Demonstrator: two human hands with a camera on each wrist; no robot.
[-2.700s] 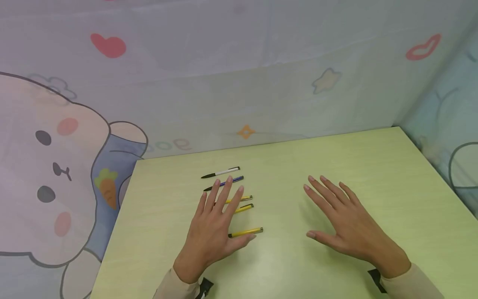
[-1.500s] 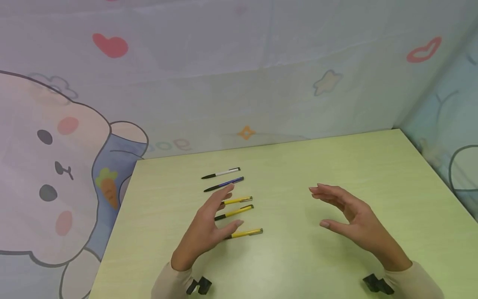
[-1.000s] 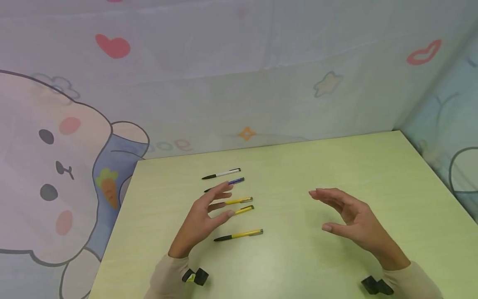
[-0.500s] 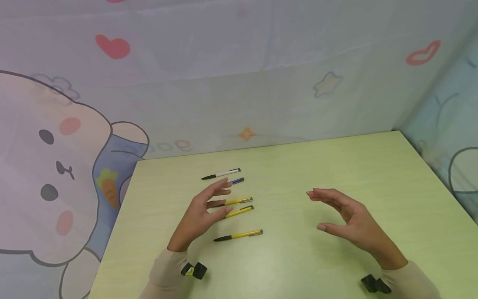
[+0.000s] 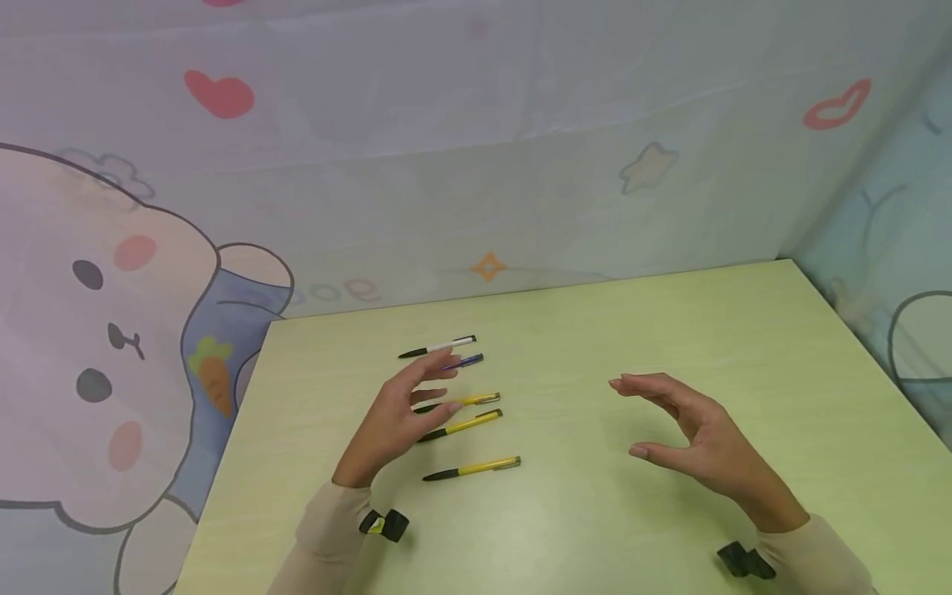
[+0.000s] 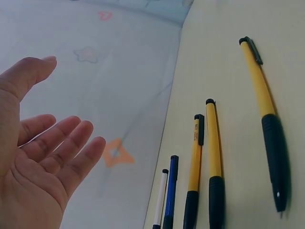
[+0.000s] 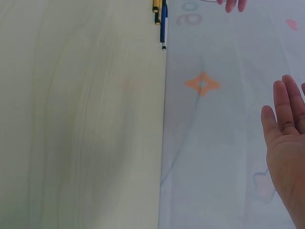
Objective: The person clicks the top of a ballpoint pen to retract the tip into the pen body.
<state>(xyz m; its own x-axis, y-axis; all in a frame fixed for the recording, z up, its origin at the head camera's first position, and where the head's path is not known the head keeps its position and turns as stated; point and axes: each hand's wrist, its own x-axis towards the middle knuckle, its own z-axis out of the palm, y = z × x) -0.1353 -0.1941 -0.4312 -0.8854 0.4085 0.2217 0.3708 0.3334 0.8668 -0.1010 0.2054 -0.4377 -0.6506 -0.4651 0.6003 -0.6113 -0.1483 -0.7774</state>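
Several pens lie in a loose column on the left half of the table. Farthest back is a white pen [image 5: 449,344], then a blue pen [image 5: 468,361] partly hidden by fingers. Nearer come three yellow pens with black grips: the back one [image 5: 483,400], the middle one [image 5: 476,422] and the front one [image 5: 483,467]. My left hand [image 5: 397,413] hovers over the column's left side, fingers loosely bent and thumb apart, holding nothing. The left wrist view shows its bare palm beside the pens. To the right, my right hand [image 5: 687,426] is held above the table with nothing in it.
The pale yellow-green table [image 5: 580,529] backs onto a hanging printed cloth [image 5: 446,99] with a cartoon animal at left. Another cloth [image 5: 915,207] hangs along the right side. Each sleeve has a black device [image 5: 394,525] at the wrist.
Both hands turned from flat and spread to sideways with bent fingers. The left hand drew back a little to the left, uncovering the front yellow pen. The pens have stayed put.
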